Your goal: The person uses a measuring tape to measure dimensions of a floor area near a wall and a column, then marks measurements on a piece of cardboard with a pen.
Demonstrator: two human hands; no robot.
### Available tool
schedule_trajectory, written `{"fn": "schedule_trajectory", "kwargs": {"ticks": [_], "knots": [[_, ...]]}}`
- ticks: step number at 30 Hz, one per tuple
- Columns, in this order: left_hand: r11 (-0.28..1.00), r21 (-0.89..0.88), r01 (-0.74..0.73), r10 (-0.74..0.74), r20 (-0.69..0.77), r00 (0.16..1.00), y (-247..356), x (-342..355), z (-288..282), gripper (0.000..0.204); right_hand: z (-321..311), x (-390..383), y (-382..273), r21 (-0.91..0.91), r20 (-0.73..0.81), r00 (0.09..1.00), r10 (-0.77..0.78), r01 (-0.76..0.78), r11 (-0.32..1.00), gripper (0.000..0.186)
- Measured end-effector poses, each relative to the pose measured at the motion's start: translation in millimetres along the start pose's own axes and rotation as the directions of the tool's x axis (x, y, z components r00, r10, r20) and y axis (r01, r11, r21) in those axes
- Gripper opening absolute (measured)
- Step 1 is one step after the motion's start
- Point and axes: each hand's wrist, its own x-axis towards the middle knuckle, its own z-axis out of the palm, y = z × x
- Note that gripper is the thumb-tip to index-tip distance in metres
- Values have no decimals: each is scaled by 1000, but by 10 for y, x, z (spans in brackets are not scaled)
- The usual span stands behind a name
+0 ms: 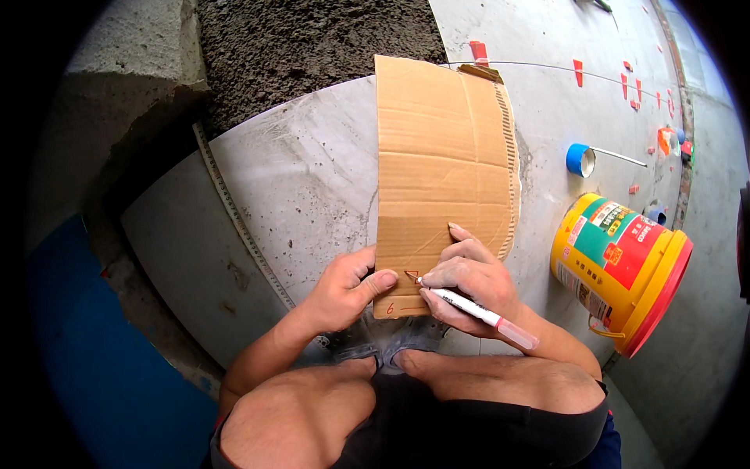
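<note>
Cardboard sheet was over the grey tiles, a yellow bucket to its right side.
From my distance I saw the left hand gripping its left edge, thumb on top; the grip of the right hand was closed around a white marker, with its tip at a small red outline.
</note>
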Motion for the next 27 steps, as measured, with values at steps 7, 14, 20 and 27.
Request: {"fn": "schedule_trajectory", "kwargs": {"ticks": [7,14,20,27], "knots": [[1000,10,9,-9,-3,1000,-5,-14,-13,32,22,10,2,-4,0,1000,-9,9,1000,19],[999,51,-1,0,28,1000,34,11,28,32,-37,86,81,18,-50,997,53,-53,998,16],[998,-19,64,-63,47,997,57,11,63,32,-315,243,195,164,-330,927,177,-129,978,14],[998,-45,36,-38,-53,998,-62,46,-134,34,-470,47,420,257,-543,743,391,-296,920,27]]}}
